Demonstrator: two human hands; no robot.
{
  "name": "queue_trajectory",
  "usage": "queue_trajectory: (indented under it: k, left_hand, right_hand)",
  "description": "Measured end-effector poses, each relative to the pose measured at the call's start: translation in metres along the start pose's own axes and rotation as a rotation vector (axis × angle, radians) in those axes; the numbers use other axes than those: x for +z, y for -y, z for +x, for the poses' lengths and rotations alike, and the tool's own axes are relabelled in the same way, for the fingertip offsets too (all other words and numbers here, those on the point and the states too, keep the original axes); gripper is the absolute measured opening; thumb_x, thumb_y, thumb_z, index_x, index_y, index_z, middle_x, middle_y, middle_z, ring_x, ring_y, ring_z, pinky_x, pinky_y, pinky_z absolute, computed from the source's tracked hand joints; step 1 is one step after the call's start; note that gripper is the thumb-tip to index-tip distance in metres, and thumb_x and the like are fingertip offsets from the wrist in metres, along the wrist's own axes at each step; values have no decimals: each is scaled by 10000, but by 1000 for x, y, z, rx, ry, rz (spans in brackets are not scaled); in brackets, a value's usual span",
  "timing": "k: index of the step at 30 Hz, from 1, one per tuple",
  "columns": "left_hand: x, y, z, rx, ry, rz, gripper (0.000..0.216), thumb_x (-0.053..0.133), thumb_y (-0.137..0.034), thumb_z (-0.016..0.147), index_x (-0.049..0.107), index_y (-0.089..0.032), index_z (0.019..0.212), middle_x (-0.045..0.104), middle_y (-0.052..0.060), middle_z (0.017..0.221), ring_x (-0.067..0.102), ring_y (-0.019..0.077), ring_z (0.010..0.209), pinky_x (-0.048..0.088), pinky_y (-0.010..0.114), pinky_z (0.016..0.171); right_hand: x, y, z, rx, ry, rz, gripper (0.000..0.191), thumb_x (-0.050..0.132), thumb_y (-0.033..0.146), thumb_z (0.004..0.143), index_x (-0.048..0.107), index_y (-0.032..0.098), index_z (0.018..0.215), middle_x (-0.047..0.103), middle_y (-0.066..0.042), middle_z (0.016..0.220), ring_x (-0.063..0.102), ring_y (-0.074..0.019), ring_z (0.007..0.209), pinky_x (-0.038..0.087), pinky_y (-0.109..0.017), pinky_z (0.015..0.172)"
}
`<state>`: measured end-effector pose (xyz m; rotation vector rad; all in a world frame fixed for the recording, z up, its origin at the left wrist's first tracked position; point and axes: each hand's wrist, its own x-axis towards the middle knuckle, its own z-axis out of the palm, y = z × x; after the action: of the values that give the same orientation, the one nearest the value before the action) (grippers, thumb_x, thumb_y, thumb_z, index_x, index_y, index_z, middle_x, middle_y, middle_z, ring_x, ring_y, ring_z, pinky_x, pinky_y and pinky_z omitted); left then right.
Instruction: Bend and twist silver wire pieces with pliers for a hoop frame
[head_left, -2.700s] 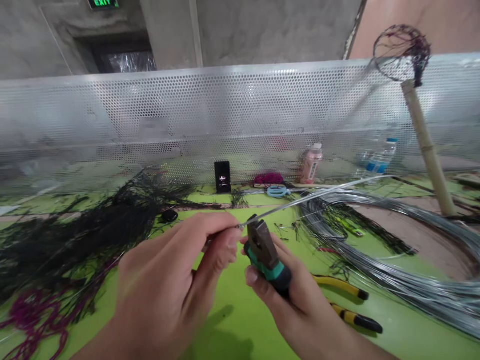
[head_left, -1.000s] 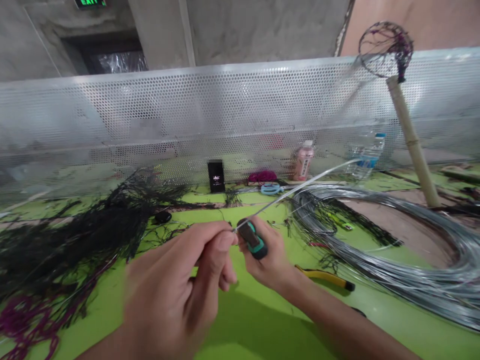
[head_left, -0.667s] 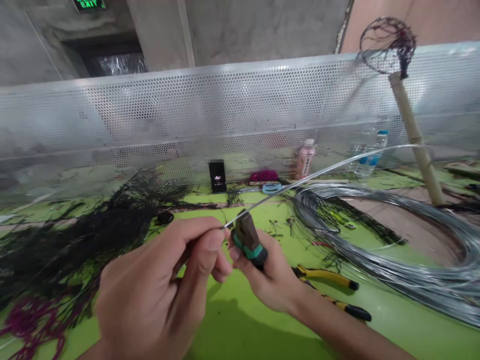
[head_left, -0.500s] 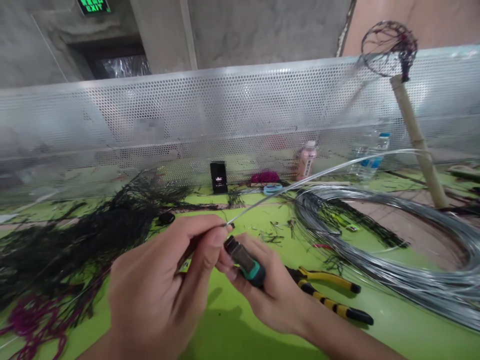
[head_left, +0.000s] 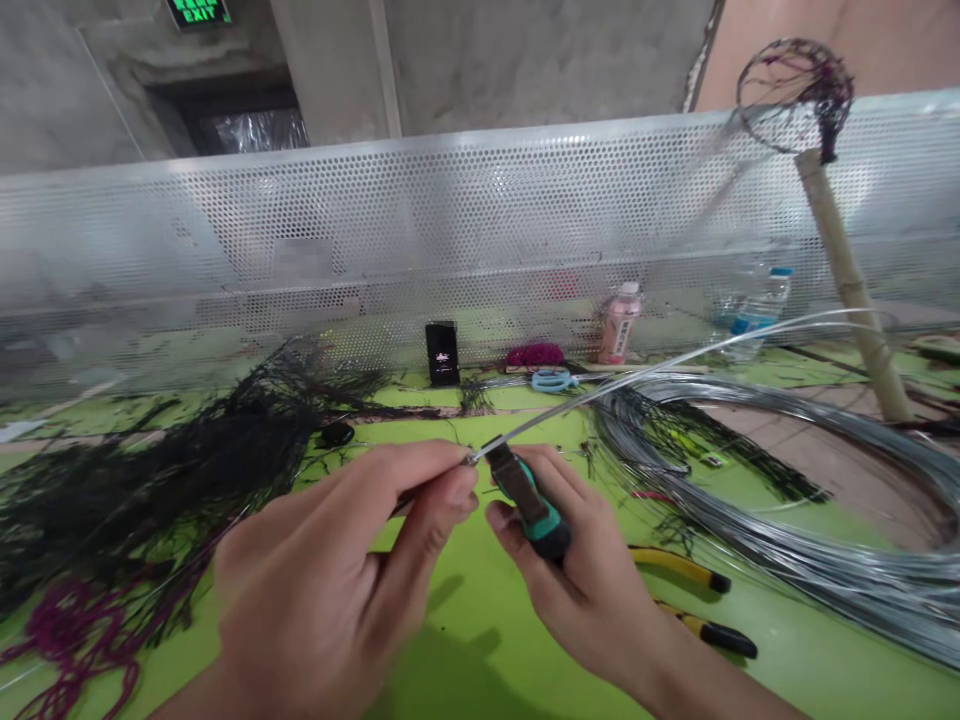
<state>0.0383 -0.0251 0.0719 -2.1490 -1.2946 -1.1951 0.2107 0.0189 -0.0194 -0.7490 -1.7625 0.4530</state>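
My left hand [head_left: 337, 570] is closed, with thumb and forefinger pinching the near end of a silvery wire [head_left: 600, 388]. From there the wire runs up and to the right, over the big coil. My right hand [head_left: 577, 560] grips small pliers [head_left: 529, 505] with teal and black handles. Their dark jaws are at the wire, just right of my left fingertips; whether they bite on it I cannot tell. Under my right wrist lie larger yellow-and-black pliers [head_left: 694, 570], partly hidden.
A large coil of wire [head_left: 757, 530] covers the right side of the green table [head_left: 465, 660]. Black netting [head_left: 150, 490] and purple cord [head_left: 82, 630] lie left. Behind are a phone [head_left: 442, 353], blue scissors [head_left: 553, 381], bottles and a bamboo pole [head_left: 851, 285].
The pliers in my right hand have risen and moved right, their jaws now at the wire. My left hand has shifted slightly right with the wire end. The view has turned slightly left.
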Motion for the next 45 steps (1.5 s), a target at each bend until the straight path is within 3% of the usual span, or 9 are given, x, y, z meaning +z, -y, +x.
queue_trajectory:
  k: [4,10,20,28,34,45]
  left_hand:
    - [2,0,-2,4,-11,-20,201,544,-369,1003,723,-308,936,780,-82,715,743,126,567,601,177,575]
    - [-3,0,1,42,68,-27,183,569,-392,993,725,-303,959,780,-82,701,732,130,539,587,170,542]
    - [1,-1,-2,42,21,-41,153,561,-342,1005,702,-289,980,768,-90,686,727,112,538,556,153,518]
    - [1,-5,-3,12,4,-34,116,577,-320,996,684,-287,965,745,-108,635,709,110,491,514,177,435]
    - [4,-7,-4,-9,-24,-32,103,602,-295,968,688,-277,914,735,-106,626,680,98,464,535,169,475]
    - [7,-5,-4,6,-76,-47,104,598,-266,955,668,-268,878,733,-99,625,678,97,469,511,174,453]
  right_hand:
    - [1,-4,-2,-20,-51,-75,264,594,144,927,560,248,1167,623,-49,1073,603,-182,893,516,-298,759]
    - [4,-6,-3,-40,-94,-118,394,573,67,841,550,247,1191,631,-70,1106,620,-216,934,529,-336,788]
    - [7,-10,-5,-24,-122,-150,374,563,70,828,558,245,1159,625,-56,1064,607,-209,892,505,-338,747]
    - [9,-7,-7,-15,-88,-108,243,589,143,910,557,251,1125,612,-34,1031,589,-188,872,490,-325,743]
    - [11,-1,-7,2,-41,-67,121,562,195,967,565,236,1082,603,-26,988,582,-169,831,485,-315,710]
    - [11,6,-11,46,6,-42,91,550,203,976,550,256,1051,586,16,941,565,-139,801,465,-287,683]
